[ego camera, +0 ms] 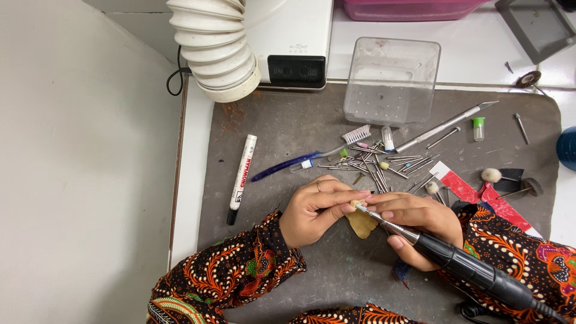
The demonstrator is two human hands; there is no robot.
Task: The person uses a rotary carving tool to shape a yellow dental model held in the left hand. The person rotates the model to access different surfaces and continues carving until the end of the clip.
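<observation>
My left hand (315, 210) pinches a small yellowish wax-like piece (362, 224) between thumb and fingers, low in the middle of the grey mat. My right hand (414, 223) grips a black and silver rotary handpiece (456, 261) like a pen. Its thin tip (359, 207) touches the top of the yellowish piece, right at my left fingertips. Both sleeves are dark with an orange pattern.
Several loose burs and metal bits (375, 163) lie scattered just beyond my hands, with a blue toothbrush (306, 159), a white marker (242, 179), a metal knife tool (444, 126) and a clear plastic box (391, 81). A white ribbed suction hose (213, 48) hangs at the back left.
</observation>
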